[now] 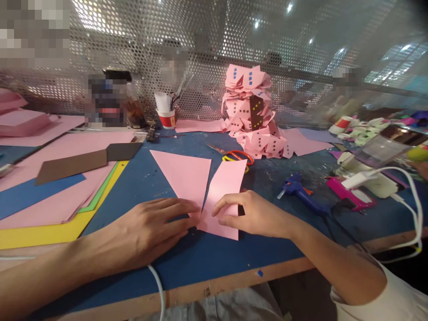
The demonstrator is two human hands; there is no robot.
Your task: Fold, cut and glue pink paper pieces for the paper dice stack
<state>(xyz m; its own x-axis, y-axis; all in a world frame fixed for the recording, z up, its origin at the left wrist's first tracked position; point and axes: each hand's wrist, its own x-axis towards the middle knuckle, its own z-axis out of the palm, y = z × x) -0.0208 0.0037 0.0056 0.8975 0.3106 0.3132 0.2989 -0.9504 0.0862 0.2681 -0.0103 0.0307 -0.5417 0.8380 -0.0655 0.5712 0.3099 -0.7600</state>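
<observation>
Two pink paper pieces lie side by side on the blue table, parted by a narrow wedge-shaped gap. My left hand [157, 229] rests flat with stretched fingers, its fingertips on the lower corner of the triangular pink piece [189, 176]. Over the other pink piece [225, 183], which has a curved left edge, my right hand [245, 214] is bent. Its thumb and forefinger are apart and touch or nearly touch the paper; the other fingers are hidden. Just behind that piece lie scissors [241, 156] with red handles, and yellow handles show beside them.
A layered pink paper tower [252, 113] stands at the back. To the right are a blue glue gun [302, 194], a pink device [351, 194] and white cables [417, 209]. Coloured sheets [100, 196] are stacked left. A red-and-white cup [166, 118] holds tools.
</observation>
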